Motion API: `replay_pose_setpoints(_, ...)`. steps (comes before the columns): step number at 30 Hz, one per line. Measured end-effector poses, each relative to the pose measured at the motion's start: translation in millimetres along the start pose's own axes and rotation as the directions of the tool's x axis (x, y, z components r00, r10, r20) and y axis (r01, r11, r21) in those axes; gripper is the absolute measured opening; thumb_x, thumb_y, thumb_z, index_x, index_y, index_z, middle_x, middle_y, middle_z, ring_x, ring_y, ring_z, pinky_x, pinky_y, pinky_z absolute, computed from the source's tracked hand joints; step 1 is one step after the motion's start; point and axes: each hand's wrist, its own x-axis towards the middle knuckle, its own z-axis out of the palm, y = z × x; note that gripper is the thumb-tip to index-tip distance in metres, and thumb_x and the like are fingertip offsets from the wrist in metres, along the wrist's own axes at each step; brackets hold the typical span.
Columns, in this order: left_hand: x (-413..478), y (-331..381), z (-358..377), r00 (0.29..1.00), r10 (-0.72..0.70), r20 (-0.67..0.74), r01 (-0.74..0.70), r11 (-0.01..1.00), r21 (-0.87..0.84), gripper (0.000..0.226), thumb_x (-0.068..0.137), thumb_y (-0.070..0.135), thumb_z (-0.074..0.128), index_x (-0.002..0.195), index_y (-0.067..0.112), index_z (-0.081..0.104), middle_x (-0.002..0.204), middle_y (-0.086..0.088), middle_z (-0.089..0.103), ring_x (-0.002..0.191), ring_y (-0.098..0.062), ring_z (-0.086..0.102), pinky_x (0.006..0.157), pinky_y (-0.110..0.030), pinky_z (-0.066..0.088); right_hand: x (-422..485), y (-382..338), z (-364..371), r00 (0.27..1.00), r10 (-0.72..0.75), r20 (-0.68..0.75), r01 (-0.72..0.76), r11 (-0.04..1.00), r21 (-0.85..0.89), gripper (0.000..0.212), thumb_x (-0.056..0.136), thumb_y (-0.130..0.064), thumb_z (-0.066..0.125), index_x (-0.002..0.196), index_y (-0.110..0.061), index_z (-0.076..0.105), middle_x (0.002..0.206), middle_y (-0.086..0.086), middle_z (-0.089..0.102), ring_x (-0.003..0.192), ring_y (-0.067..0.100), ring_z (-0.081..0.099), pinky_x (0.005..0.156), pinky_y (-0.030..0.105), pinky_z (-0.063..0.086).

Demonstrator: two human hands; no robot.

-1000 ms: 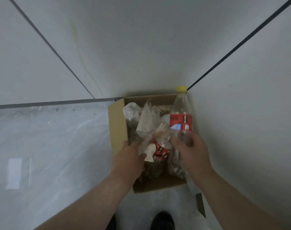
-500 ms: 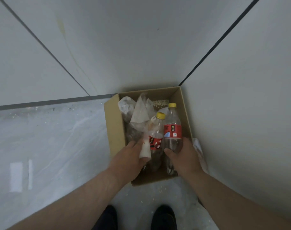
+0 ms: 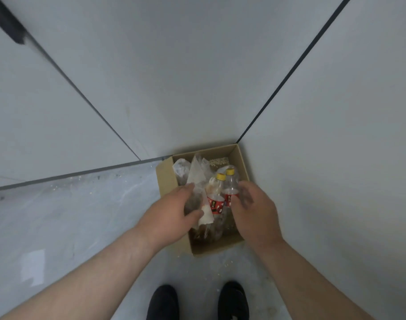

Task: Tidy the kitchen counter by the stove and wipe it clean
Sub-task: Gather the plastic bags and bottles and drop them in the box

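A brown cardboard box [image 3: 166,179] stands on the floor in a wall corner. It holds crumpled clear plastic bags [image 3: 181,169] and two clear bottles with yellow caps and red labels, the left bottle [image 3: 217,192] and the right bottle [image 3: 230,183], side by side. My left hand [image 3: 172,215] reaches over the box's left side, thumb and fingers pinching a white paper scrap [image 3: 206,217] against the plastic. My right hand [image 3: 255,215] hovers just right of the right bottle, blurred, fingers apart and off the bottle.
Grey wall panels close the box in behind and on the right. The pale marble floor [image 3: 70,215] stretches left. Crumbs [image 3: 227,264] lie in front of the box. My two black shoes [image 3: 162,301] [image 3: 233,299] stand just below it.
My right hand lowered the right bottle into the box beside the other one and has come off it. The left hand stays on the white paper at the box's left side.
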Motion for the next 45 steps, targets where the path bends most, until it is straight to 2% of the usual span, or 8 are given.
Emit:
replay_pose_setpoints(6, -84, 48, -101, 0.98, 0.172, -0.095, -0.156, 0.975, 0.16, 0.073, 0.095, 0.045, 0.051, 0.155, 0.026, 0.014, 0.162, 0.008, 0.006, 0.148, -0.008, 0.011, 0.117, -0.023, 0.012, -54, -102, -75, 0.995, -0.091, 0.033, 0.094, 0.991, -0.094, 0.036, 0.089, -0.025, 0.06, 0.124, -0.021, 0.054, 0.119, -0.008, 0.055, 0.111, 0.01, 0.051, 0.094, 0.023, 0.04)
replay_pose_setpoints(10, -149, 82, -156, 0.988, 0.124, -0.093, -0.113, 0.987, 0.114, 0.068, 0.095, 0.045, 0.051, 0.153, 0.031, 0.018, 0.161, 0.015, 0.004, 0.147, -0.004, 0.011, 0.115, -0.021, 0.014, -106, -159, -130, 0.998, -0.066, 0.016, 0.067, 0.996, -0.062, 0.035, 0.087, -0.022, 0.061, 0.122, -0.02, 0.056, 0.119, -0.009, 0.054, 0.114, 0.008, 0.049, 0.096, 0.019, 0.038)
replay_pose_setpoints(14, -209, 122, -206, 0.983, 0.157, -0.097, -0.151, 0.986, 0.069, 0.066, 0.094, 0.046, 0.052, 0.152, 0.031, 0.023, 0.16, 0.016, 0.009, 0.146, -0.004, 0.014, 0.116, -0.024, 0.017, -159, -210, -187, 0.999, -0.048, 0.004, 0.049, 0.997, -0.062, 0.047, 0.091, -0.024, 0.059, 0.137, -0.022, 0.048, 0.133, -0.011, 0.046, 0.124, 0.002, 0.04, 0.097, -0.003, 0.019)
replay_pose_setpoints(18, -263, 164, -243, 0.971, 0.203, -0.126, -0.195, 0.978, 0.07, 0.064, 0.093, 0.044, 0.054, 0.151, 0.031, 0.028, 0.159, 0.018, 0.015, 0.145, -0.002, 0.018, 0.112, -0.021, 0.019, -217, -255, -242, 0.996, -0.084, 0.005, 0.084, 0.992, -0.089, 0.056, 0.095, -0.028, 0.057, 0.146, -0.023, 0.037, 0.148, -0.009, 0.039, 0.138, 0.007, 0.031, 0.107, 0.014, 0.017)
replay_pose_setpoints(25, -357, 237, -266, 0.923, 0.365, -0.124, -0.354, 0.93, 0.104, 0.069, 0.092, 0.045, 0.056, 0.152, 0.032, 0.024, 0.154, 0.027, 0.009, 0.144, 0.004, 0.013, 0.116, -0.019, 0.015, -334, -289, -327, 0.978, -0.126, -0.168, 0.124, 0.992, -0.025, 0.044, 0.093, -0.026, 0.059, 0.135, -0.029, 0.047, 0.118, -0.027, 0.04, 0.109, -0.011, 0.033, 0.09, -0.006, 0.018)
replay_pose_setpoints(31, -448, 321, -268, 0.809, 0.587, -0.032, -0.57, 0.797, 0.2, 0.068, 0.093, 0.049, 0.052, 0.151, 0.037, 0.018, 0.151, 0.029, 0.007, 0.138, 0.012, 0.009, 0.11, -0.01, 0.01, -459, -282, -407, 0.94, 0.01, -0.341, 0.011, 0.998, 0.058, 0.047, 0.097, -0.034, 0.051, 0.142, -0.035, 0.038, 0.133, -0.024, 0.04, 0.12, 0.001, 0.042, 0.106, 0.023, 0.035)
replay_pose_setpoints(36, -519, 398, -245, 0.705, 0.707, -0.049, -0.68, 0.695, 0.233, 0.058, 0.091, 0.047, 0.056, 0.145, 0.035, 0.038, 0.152, 0.021, 0.03, 0.134, -0.007, 0.041, 0.107, -0.031, 0.038, -593, -243, -456, 0.835, 0.144, -0.531, -0.09, 0.988, 0.127, 0.051, 0.097, -0.038, 0.051, 0.146, -0.037, 0.036, 0.145, -0.022, 0.039, 0.121, 0.0, 0.047, 0.104, 0.022, 0.036)
replay_pose_setpoints(45, -687, 515, -112, 0.373, 0.92, 0.117, -0.925, 0.36, 0.12, 0.054, 0.09, 0.039, 0.06, 0.142, 0.031, 0.046, 0.144, 0.024, 0.039, 0.134, 0.0, 0.038, 0.108, -0.02, 0.031, -855, -152, -488, 0.477, 0.387, -0.789, -0.265, 0.919, 0.291, 0.049, 0.095, -0.033, 0.055, 0.142, -0.037, 0.042, 0.129, -0.031, 0.036, 0.13, 0.004, 0.043, 0.11, 0.026, 0.035)
